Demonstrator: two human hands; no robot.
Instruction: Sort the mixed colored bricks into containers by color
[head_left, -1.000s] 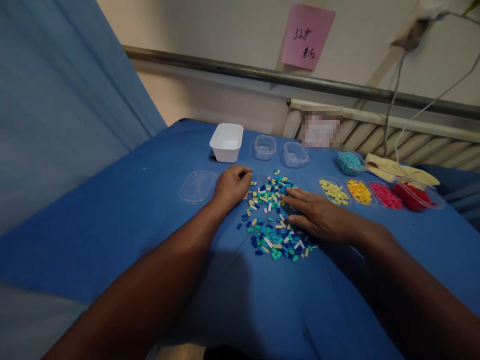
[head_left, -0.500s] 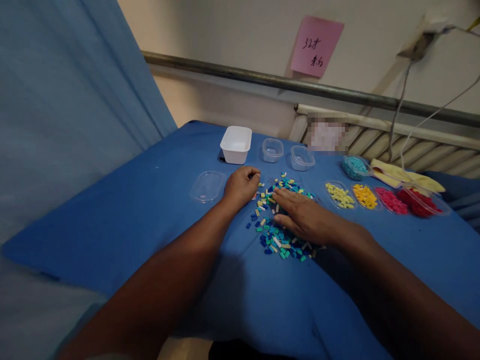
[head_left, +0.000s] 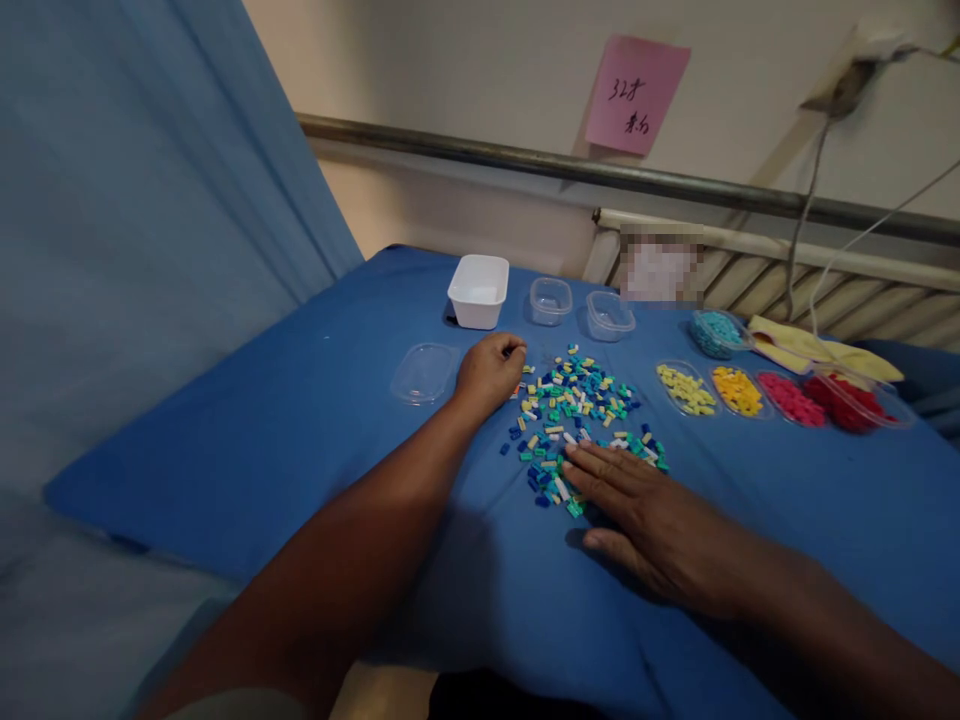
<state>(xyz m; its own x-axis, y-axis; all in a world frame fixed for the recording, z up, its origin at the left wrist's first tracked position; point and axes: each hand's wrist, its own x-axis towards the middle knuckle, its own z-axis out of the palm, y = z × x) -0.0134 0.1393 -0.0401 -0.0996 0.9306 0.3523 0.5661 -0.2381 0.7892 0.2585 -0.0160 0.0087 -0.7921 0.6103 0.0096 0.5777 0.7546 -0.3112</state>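
A loose pile of small toy bricks [head_left: 581, 390] in blue, teal, green, cream and white is spread over the blue sheet. My right hand [head_left: 649, 515] lies flat with fingers outstretched, its fingertips over the near part of the pile and hiding some bricks. At the pile's left edge, my left hand [head_left: 489, 375] rests with its fingers curled closed. Whatever those fingers may hold is hidden. To the left of that hand lies a clear plastic lid [head_left: 425, 374].
A white tub [head_left: 480, 290] and two clear containers [head_left: 550, 302] [head_left: 610, 317] stand behind the pile. On the right, trays hold yellow bricks [head_left: 686, 389], orange bricks [head_left: 739, 391], pink bricks [head_left: 791, 398], red bricks [head_left: 847, 402] and turquoise bricks [head_left: 718, 332]. A yellow cloth [head_left: 825, 348] lies behind.
My right hand has moved from the middle of the pile toward me, uncovering bricks there. The left hand keeps its place and stays curled. The view has shifted slightly.
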